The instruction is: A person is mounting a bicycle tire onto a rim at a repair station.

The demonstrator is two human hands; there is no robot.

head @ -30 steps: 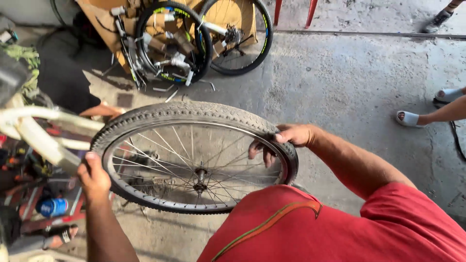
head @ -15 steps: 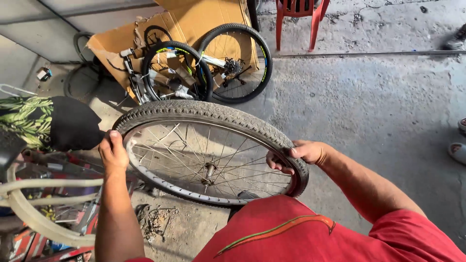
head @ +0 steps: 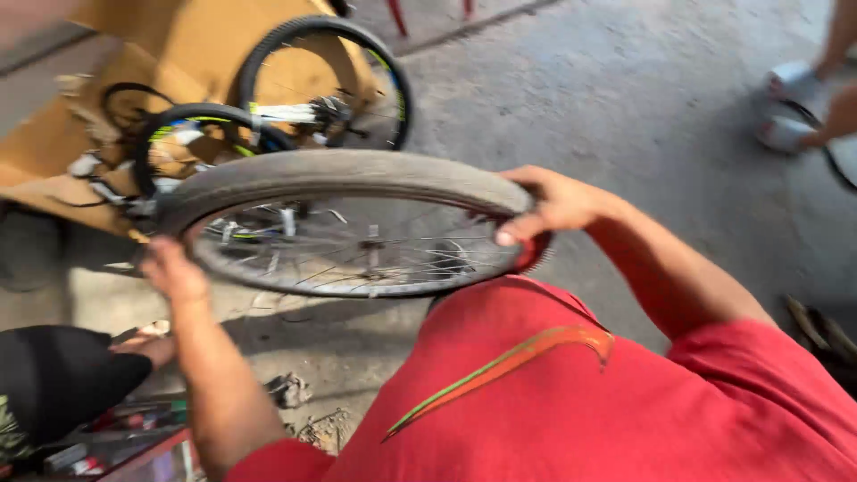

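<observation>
I hold a spoked bicycle wheel with a worn grey tyre (head: pixel 339 174) nearly flat in front of my red shirt. My left hand (head: pixel 174 268) grips the tyre's left edge. On the right edge, my right hand (head: pixel 549 203) is clamped over the tyre, fingers curled down over the rim. The hub and spokes (head: pixel 370 259) show through the middle. The picture is blurred by motion.
A small bicycle (head: pixel 295 107) lies on flattened brown cardboard (head: pixel 178 45) behind the wheel. Another person's feet in pale sandals (head: pixel 794 107) stand at the upper right on the concrete floor (head: pixel 643 89). Someone in a black sleeve (head: pixel 62 375) crouches at lower left beside a red toolbox (head: pixel 134 437).
The wheel has tipped flatter and come closer to my body. The view has swung right and downward, and the white bicycle frame at left has left the picture.
</observation>
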